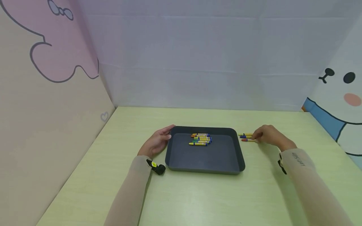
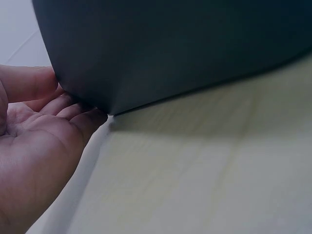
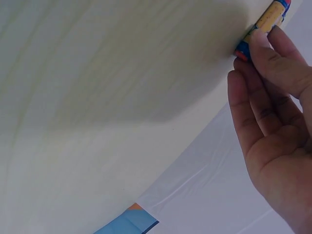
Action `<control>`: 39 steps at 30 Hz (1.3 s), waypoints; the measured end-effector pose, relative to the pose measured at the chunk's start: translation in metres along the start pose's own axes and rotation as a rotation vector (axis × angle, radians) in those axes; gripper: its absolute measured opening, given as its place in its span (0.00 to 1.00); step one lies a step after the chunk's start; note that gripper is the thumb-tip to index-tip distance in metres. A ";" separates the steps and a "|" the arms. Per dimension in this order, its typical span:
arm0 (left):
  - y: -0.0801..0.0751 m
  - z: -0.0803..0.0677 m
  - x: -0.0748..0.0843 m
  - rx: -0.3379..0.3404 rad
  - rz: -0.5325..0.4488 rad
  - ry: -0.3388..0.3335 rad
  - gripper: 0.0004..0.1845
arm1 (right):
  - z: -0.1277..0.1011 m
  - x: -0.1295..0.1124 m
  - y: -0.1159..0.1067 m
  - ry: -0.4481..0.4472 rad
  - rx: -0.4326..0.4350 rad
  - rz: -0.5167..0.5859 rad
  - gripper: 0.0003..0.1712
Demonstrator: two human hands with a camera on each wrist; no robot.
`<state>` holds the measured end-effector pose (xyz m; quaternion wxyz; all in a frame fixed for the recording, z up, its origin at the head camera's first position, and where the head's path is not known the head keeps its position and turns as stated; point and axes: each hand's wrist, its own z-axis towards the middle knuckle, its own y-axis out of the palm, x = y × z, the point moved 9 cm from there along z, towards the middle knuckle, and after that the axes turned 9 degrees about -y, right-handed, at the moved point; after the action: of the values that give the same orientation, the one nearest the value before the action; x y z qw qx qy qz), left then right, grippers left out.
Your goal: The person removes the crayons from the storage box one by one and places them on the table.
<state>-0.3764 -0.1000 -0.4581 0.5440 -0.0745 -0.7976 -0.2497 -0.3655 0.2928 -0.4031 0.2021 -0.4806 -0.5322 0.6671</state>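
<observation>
My left hand [image 1: 155,142] holds the far left corner of a dark grey baking tray [image 1: 220,160], its thumb at the side wall. In the left wrist view, the fingertips [image 2: 92,119] sit at the tray's lower edge. Right of the tray, my right hand [image 1: 268,136] pinches a red crayon [image 3: 269,22] in a yellow wrapper with blue bands, between thumb and fingers. Beside it lie a yellow crayon [image 1: 245,134] and a blue crayon [image 1: 244,137], partly covered by the hand. Several crayons [image 1: 199,144] in yellow, green and orange lie side by side inside the tray.
The pale wooden table [image 1: 198,197] ends at a white sheet [image 1: 181,62] behind. A panel with a pink drawing [image 1: 68,50] stands at the left, and one with a cartoon face [image 1: 345,94] at the right.
</observation>
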 end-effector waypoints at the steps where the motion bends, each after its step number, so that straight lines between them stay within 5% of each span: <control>1: 0.000 0.000 0.000 0.001 -0.004 -0.003 0.32 | 0.000 0.001 0.000 0.006 -0.006 -0.001 0.08; 39: 0.000 0.000 -0.001 -0.003 0.006 0.000 0.32 | -0.002 -0.001 -0.001 0.093 -0.065 0.078 0.09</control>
<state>-0.3763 -0.1000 -0.4586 0.5444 -0.0779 -0.7971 -0.2494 -0.3635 0.2940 -0.4017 0.1847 -0.5378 -0.5245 0.6338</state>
